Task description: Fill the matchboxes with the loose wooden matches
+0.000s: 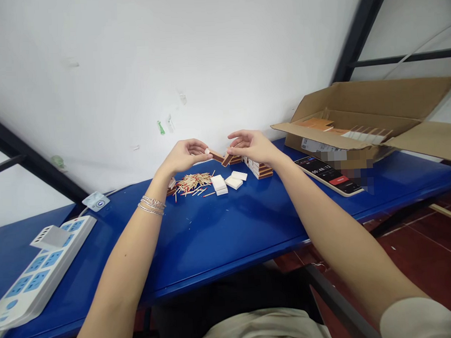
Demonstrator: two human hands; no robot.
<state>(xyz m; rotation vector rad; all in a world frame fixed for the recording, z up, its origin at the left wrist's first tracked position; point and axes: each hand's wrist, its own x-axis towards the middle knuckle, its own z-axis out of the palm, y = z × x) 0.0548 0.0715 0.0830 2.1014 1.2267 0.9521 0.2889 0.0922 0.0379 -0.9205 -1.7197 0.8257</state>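
We have both hands raised over the blue surface [228, 238], close together at about 12 o'clock. Our left hand [187, 156] is curled nearly shut, and its fingertips seem to pinch a small white piece [207, 151] at their tips. Our right hand [251, 148] is half curled, palm down, with its fingertips [230, 150] right at a brown-edged matchbox [227, 160]; we cannot tell whether it has a firm hold. Just beyond and below the hands, a loose heap of matchsticks [193, 183] lies at about 11 o'clock, with a few strays scattered around it. Beside the heap, toward 12 o'clock, lie several white matchbox trays [219, 183], and a stack of matchboxes [261, 168] rises just past our right hand at about 1 o'clock. Bracelets [151, 205] circle our left wrist. Farther out, a white power strip [38, 262] lies at about 9 o'clock, a phone [328, 174] showing a timer lies at about 2 o'clock, and an open cardboard box [358, 118] sits at the surface's far corner at about 2 o'clock, with its flaps spread. A white wall [168, 67] rises behind it all.
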